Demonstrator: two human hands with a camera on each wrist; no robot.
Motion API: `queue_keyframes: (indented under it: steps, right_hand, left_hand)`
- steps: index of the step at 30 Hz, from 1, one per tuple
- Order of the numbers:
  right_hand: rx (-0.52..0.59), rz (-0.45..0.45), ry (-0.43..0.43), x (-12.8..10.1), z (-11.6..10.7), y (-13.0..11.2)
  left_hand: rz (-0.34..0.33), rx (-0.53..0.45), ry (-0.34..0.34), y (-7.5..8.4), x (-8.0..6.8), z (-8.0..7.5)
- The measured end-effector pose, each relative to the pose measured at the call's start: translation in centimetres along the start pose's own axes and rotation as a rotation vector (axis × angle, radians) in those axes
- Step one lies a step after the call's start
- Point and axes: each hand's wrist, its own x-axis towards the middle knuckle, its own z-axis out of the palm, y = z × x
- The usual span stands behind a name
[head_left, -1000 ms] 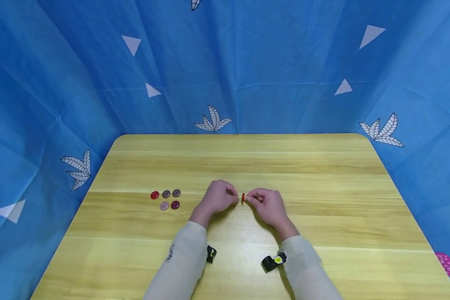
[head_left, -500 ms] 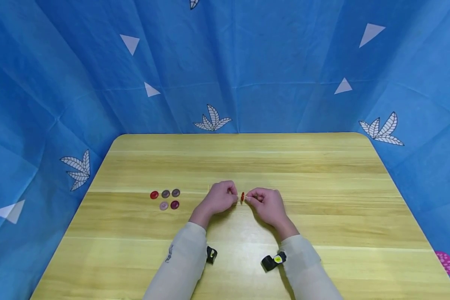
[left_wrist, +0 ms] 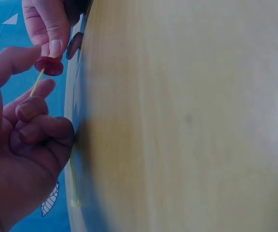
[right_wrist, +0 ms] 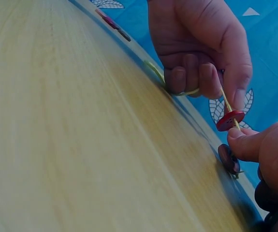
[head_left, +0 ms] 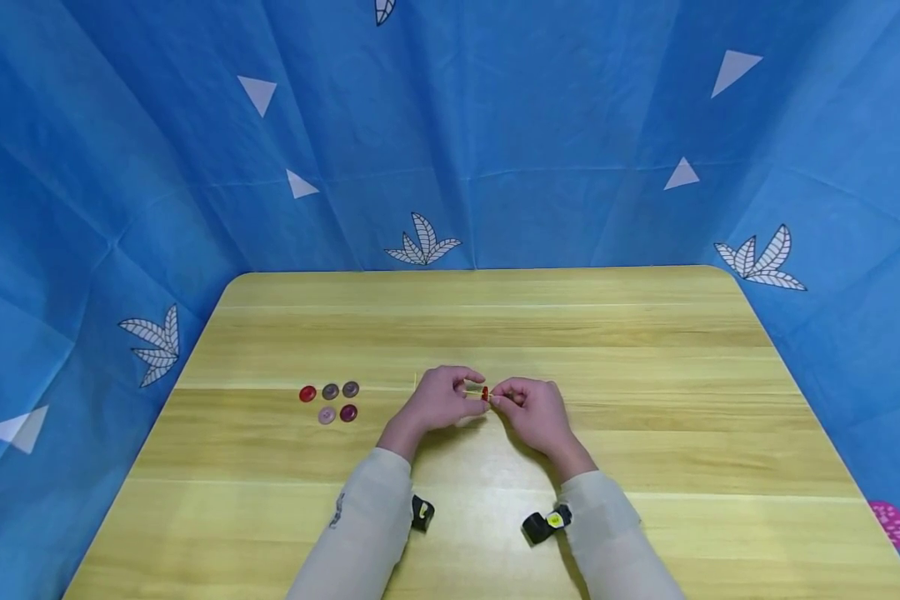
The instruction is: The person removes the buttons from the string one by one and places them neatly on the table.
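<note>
two hands meet over the table [head_left: 645, 400]: my left hand [head_left: 437, 400] pinches the thin stick [left_wrist: 37, 82], my right hand [head_left: 532, 410] pinches the red button [left_wrist: 49, 65] threaded on its tip, above the wood. i should keep the stick steady and slide the button straight along. five buttons [head_left: 330, 402] lie left.

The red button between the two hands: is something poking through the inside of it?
Yes. A thin yellowish cord runs through the red button, held between left hand and right hand. The button's holes are hidden.
</note>
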Motion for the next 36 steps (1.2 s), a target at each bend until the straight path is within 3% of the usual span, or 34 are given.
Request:
queue_keyframes:
  steps: [18,36]
  right_hand:
    - [0.01,0.013,-0.011,0.0,0.1,-0.1]
    - [-0.002,0.0,-0.002,0.0,0.0,0.0]
  left_hand:
    - [-0.011,0.061,0.058,-0.2,0.0,0.2]
    - [-0.137,0.019,0.169,-1.4,-1.3,-2.5]
